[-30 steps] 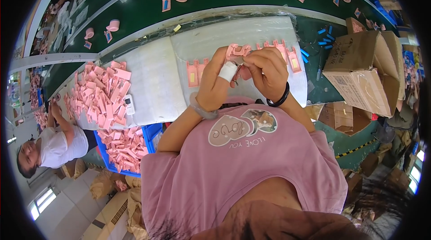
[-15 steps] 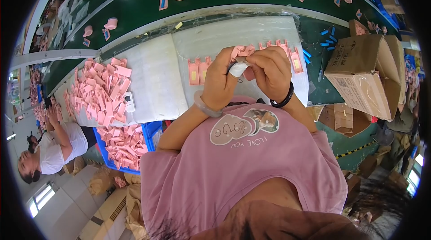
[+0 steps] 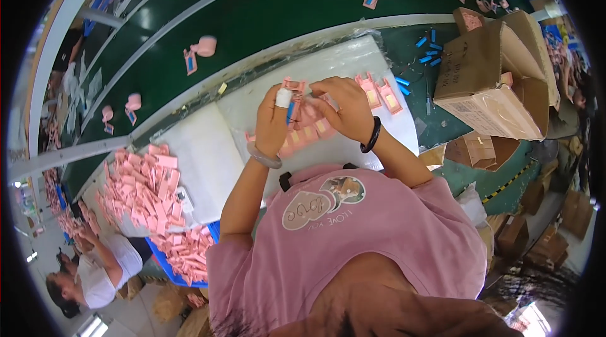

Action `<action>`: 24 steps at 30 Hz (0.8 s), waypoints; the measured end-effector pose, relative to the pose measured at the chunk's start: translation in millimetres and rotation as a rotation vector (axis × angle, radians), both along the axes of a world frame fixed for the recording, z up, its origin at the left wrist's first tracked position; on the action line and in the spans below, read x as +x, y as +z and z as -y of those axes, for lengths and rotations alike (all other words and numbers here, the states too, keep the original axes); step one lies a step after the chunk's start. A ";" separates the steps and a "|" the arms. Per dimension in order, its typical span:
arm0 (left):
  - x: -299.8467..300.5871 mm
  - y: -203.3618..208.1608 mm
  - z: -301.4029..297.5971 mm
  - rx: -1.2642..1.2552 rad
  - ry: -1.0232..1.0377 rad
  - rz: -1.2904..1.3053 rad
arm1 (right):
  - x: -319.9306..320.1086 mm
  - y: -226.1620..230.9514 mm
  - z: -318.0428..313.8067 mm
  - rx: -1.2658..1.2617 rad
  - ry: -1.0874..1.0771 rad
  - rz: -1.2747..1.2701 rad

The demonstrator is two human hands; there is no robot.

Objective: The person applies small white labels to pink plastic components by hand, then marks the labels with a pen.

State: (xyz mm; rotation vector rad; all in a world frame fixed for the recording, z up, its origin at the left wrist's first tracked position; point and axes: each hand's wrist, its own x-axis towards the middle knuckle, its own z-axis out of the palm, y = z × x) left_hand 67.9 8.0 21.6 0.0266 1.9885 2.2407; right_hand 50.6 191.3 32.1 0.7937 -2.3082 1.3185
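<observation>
My left hand (image 3: 273, 124) grips a small pink plastic housing (image 3: 295, 84) upright, its thumb wrapped in white at the tip. A blue cylindrical cell (image 3: 290, 112) shows at the housing, beside that thumb. From the other side my right hand (image 3: 348, 106) curls in, thumb and fingers closed at the housing; its exact fingertip contact is partly hidden. Beneath and beside the hands, several pink housings with pale yellow pads (image 3: 309, 132) lie in a row on a white foam mat (image 3: 211, 147). More such housings (image 3: 390, 98) lie right of my right hand.
Left, loose pink parts (image 3: 142, 185) are heaped beside a small white device (image 3: 184, 199), above a blue bin (image 3: 165, 266). Right are blue cells (image 3: 432, 47), a screwdriver (image 3: 428, 103) and a cardboard box (image 3: 470, 94). Beyond runs a green conveyor (image 3: 271, 15) carrying pink assemblies. A co-worker (image 3: 104, 267) sits left.
The whole view has turned and shifted. My hands have moved slightly apart, and the pink housing now stands upright between them with the blue cell showing.
</observation>
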 end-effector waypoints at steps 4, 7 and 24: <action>-66.5 -7.9 8.4 -0.012 0.056 0.085 | -49.9 -49.8 -30.4 -0.092 -0.135 0.218; -126.5 -31.5 25.3 -0.017 0.092 0.063 | -103.4 -91.1 -67.0 -0.025 -0.248 0.190; -172.0 -163.5 150.9 -0.904 0.546 -0.420 | -362.0 -161.5 -214.3 1.227 -0.376 -0.369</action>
